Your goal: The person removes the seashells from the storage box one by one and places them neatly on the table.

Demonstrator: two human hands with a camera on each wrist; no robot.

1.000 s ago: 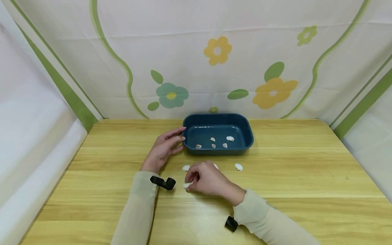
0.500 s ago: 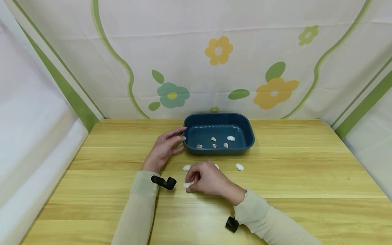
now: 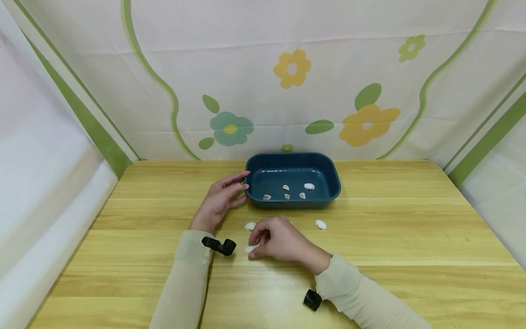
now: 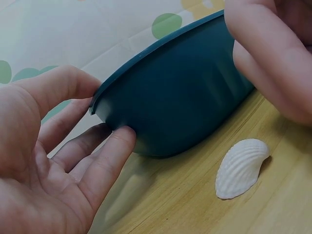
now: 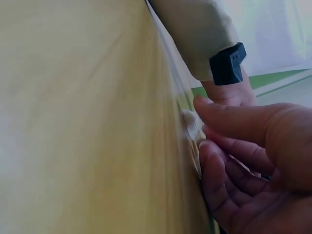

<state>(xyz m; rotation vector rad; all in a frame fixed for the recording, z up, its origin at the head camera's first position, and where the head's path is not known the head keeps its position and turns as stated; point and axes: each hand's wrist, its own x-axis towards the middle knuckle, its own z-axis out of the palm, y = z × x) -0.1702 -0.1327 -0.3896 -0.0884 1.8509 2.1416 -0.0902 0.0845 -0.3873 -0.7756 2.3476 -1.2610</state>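
Wood-grain tabletop [image 3: 411, 228]; right hand [image 3: 281, 240] pinching white ribbed shell [image 3: 250, 249]; left hand [image 3: 218, 201], fingers spread, touching blue tub [image 3: 293, 205].

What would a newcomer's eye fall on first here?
Probably the dark blue basin at the far side of the table, small shells inside and the left hand against its left end. Then the right hand in front, pinching a white shell. Behind hangs the flower-printed cloth.

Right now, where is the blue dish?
In the head view, the blue dish stands at the back of the wooden table, right of the left hand, which touches its side, and in front of the flowered cloth.
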